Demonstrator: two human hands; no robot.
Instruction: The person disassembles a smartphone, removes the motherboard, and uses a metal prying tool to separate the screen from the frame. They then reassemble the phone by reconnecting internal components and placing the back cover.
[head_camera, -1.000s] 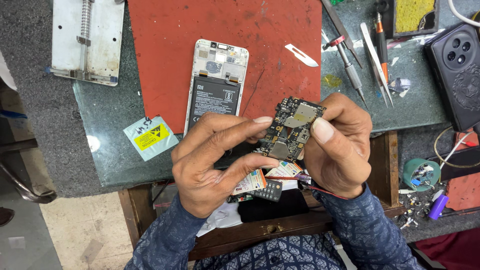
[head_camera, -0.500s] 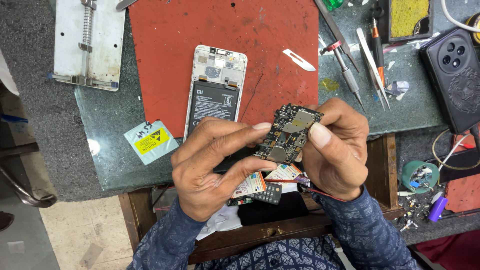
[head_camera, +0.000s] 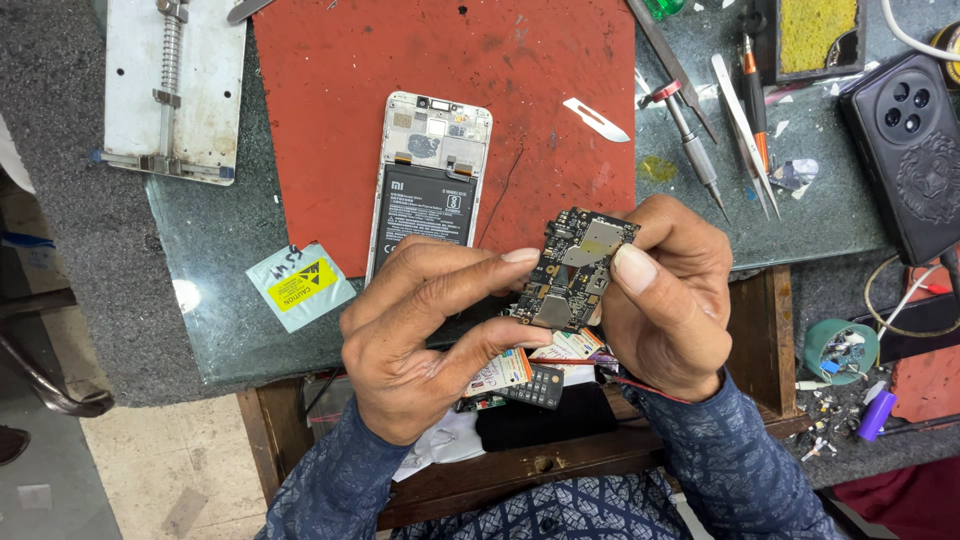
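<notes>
The board (head_camera: 577, 268), pinched between the left hand (head_camera: 420, 335) and right hand (head_camera: 672, 298), is black with dull silver shields and gold specks. Behind it the mat (head_camera: 440, 90) is brick red, scuffed darker in patches. On the mat the open phone (head_camera: 428, 190) shows a black battery in a silver-white frame. The glass top (head_camera: 215, 300) is dark grey-green. Near its left front corner a sticker (head_camera: 300, 285) is pale blue with a yellow diamond. By the right edge a phone back (head_camera: 915, 150) is black. Both sleeves (head_camera: 720, 470) are navy with a fine pale pattern.
</notes>
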